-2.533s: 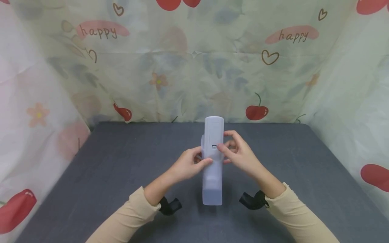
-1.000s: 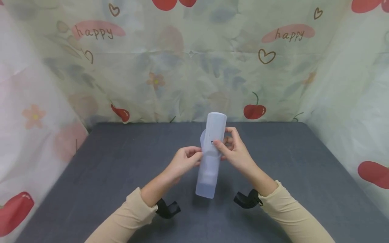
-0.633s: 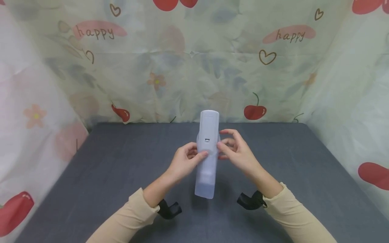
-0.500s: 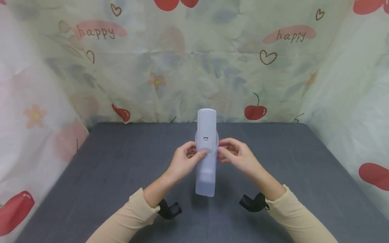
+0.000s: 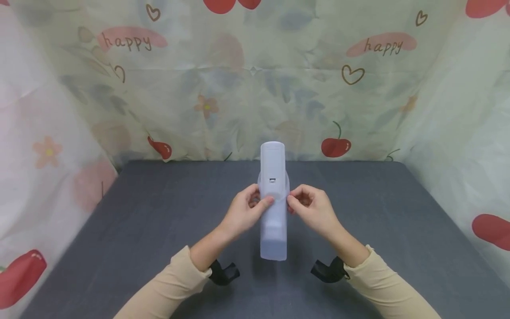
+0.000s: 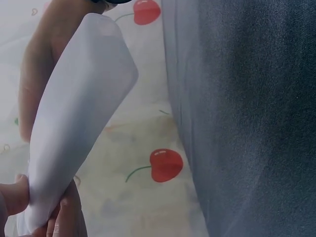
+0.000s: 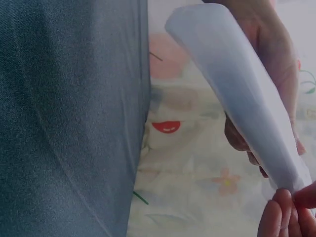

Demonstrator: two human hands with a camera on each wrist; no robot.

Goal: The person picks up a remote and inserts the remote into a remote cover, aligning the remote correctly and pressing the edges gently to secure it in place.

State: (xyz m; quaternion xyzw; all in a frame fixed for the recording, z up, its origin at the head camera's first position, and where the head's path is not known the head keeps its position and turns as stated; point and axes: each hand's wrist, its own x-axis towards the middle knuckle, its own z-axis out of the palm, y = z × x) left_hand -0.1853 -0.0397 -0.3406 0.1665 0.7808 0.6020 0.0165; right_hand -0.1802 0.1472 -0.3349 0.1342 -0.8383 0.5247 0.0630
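Note:
A long white plastic device (image 5: 273, 212) with a small port in its near face stands on end between the hands, close over the table. Its exact kind is unclear. Behind its middle, a rounded translucent part sticks out on both sides. My left hand (image 5: 244, 210) grips the middle from the left, thumb across the near face just below the port and fingers behind. On the right, my right hand (image 5: 314, 208) pinches the edge of the rounded part between thumb and fingertips. Both wrist views show the device's smooth, wider lower end (image 6: 98, 64) and fingers (image 7: 281, 212) at its narrower middle.
A dark grey cloth-covered table (image 5: 179, 221) lies under the hands. Behind it hangs a patterned curtain (image 5: 255, 88), with more curtain on both sides. Black curved camera mounts (image 5: 225, 272) sit at both wrists, below beige sleeves (image 5: 175, 274).
The device has risen slightly, after tilting and straightening. My right thumb has slid from beside the port to the rounded part's edge. My left thumb came off the near face, then returned to it.

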